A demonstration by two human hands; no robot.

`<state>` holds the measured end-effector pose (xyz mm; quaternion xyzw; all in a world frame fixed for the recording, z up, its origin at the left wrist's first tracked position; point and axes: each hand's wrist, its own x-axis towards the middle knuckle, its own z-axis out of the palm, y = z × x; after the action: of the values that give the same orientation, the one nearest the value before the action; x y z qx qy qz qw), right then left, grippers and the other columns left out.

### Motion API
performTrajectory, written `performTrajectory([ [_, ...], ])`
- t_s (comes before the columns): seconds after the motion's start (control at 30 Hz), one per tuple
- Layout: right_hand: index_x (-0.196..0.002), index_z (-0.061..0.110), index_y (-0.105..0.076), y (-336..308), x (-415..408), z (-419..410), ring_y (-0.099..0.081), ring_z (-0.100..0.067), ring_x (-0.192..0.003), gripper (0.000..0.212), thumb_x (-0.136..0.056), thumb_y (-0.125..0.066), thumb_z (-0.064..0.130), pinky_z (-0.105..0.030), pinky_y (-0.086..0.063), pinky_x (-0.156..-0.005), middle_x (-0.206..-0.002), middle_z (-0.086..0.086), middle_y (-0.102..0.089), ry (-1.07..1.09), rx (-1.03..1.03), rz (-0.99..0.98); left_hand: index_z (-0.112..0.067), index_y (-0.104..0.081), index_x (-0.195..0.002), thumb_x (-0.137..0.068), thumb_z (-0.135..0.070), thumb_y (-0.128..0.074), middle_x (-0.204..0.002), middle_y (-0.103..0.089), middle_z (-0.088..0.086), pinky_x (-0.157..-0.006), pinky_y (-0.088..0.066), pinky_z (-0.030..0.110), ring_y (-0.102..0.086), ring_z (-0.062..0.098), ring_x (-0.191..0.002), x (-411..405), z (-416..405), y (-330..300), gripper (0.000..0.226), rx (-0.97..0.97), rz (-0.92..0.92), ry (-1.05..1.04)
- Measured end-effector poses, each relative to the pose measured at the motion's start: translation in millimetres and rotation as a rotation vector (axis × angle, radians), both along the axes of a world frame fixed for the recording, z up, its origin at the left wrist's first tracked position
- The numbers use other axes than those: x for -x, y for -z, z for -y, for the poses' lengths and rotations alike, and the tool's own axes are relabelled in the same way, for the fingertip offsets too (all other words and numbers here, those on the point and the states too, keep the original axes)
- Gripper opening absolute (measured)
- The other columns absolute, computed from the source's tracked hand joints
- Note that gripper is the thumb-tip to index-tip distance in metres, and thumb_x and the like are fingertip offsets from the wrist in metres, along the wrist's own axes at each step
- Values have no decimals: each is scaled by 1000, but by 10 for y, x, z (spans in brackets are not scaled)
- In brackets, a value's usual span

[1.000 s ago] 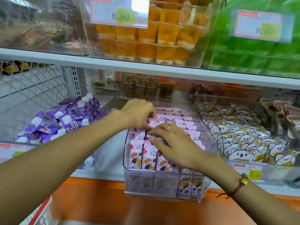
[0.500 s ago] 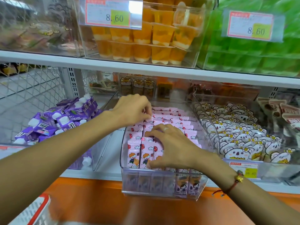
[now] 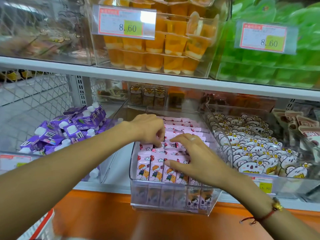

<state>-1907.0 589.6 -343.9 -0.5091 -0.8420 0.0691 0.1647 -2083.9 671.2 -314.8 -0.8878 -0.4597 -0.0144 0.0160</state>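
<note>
A clear plastic bin [image 3: 173,202] on the lower shelf holds rows of pink snack packets [image 3: 152,168] printed with a cartoon child. My left hand [image 3: 149,129] reaches over the bin's left side, its fingertips curled down and pinching the top edge of a pink packet in a middle row. My right hand [image 3: 192,157] lies spread and flat on the packets at the front right, fingers straight, thumb pointing left across the front row. A ring shows on one finger and a red cord bracelet on the wrist.
Purple spouted pouches [image 3: 69,130] fill the bin to the left, koala-print packets [image 3: 256,153] the bin to the right. On the shelf above stand orange jelly cups [image 3: 155,51] and green packs [image 3: 270,66] with price tags. An orange ledge [image 3: 103,217] runs below.
Both hands have shifted slightly forward over the pink packets. My right hand has spread flatter across the front rows, while my left hand's fingers have curled down onto a packet.
</note>
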Motion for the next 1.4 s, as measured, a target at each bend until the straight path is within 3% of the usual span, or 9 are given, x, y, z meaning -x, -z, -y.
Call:
performTrajectory([
  [0.13,-134,23,-48,78,-39,-11,-35,-14,-127,61,-87,-47,62,-32,-36,-103,-142,4,-41,9,12,42,-32,-62,-77,-86,-32,-68,-90,-59,-17,-71,-42,28,-58,11,-96,87,55,-100,10,23,272,-103],
  [0.27,-138,23,-42,88,-15,-18,-37,-14,-126,64,-88,-42,64,-31,-37,-100,-140,3,-43,38,9,20,-22,-59,-87,-90,-22,-64,-97,-68,2,-92,-50,45,-65,19,-97,169,219,-163,6,69,839,-141],
  [0.47,-131,35,-46,-154,139,104,-48,4,-114,52,-86,-45,59,-16,-43,-92,-126,17,-52,-20,13,-620,-20,-62,-90,-90,-16,-64,-91,-69,-5,-79,-53,21,-66,7,-87,44,647,-184,5,-135,1294,-32],
  [0.57,-119,31,-56,-238,185,143,-61,4,-83,28,-91,-58,33,-9,-48,-66,-102,4,-59,-92,42,-839,-19,-67,-93,-88,-14,-67,-89,-73,-3,-76,-55,18,-68,4,-82,-20,823,-145,7,-7,1491,-28],
  [0.63,-112,31,-59,-252,162,149,-63,3,-77,23,-89,-62,25,-9,-49,-65,-100,-2,-61,-117,81,-881,-19,-70,-97,-85,-18,-69,-92,-75,-3,-80,-54,18,-70,4,-88,-26,908,-67,13,141,1593,-55],
  [0.8,-117,25,-62,-152,57,86,-65,-10,-100,40,-79,-69,30,-25,-51,-90,-109,4,-68,-111,263,-899,-27,-71,-100,-80,-22,-72,-99,-75,-11,-76,-50,9,-68,0,-95,31,964,91,21,311,1619,-77],
  [1.03,-120,18,-60,-110,-6,43,-68,-19,-103,45,-77,-73,18,-30,-53,-91,-114,0,-69,-168,328,-1007,-24,-68,-111,-86,-14,-67,-108,-71,-15,-87,-48,11,-65,1,-105,49,981,84,28,256,1495,38],
  [1.23,-116,15,-60,-119,-19,57,-68,-16,-104,45,-73,-72,8,-19,-52,-84,-110,2,-71,-232,363,-1090,-12,-66,-118,-80,-8,-72,-116,-70,-4,-90,-50,16,-65,6,-109,28,1020,94,39,279,1451,114],
  [1.4,-119,17,-60,-124,-51,52,-67,-17,-104,46,-76,-71,6,-22,-53,-83,-113,-1,-70,-211,373,-1087,-21,-64,-120,-77,-16,-76,-118,-67,-13,-94,-47,15,-61,0,-112,13,1034,96,45,181,1355,117],
])
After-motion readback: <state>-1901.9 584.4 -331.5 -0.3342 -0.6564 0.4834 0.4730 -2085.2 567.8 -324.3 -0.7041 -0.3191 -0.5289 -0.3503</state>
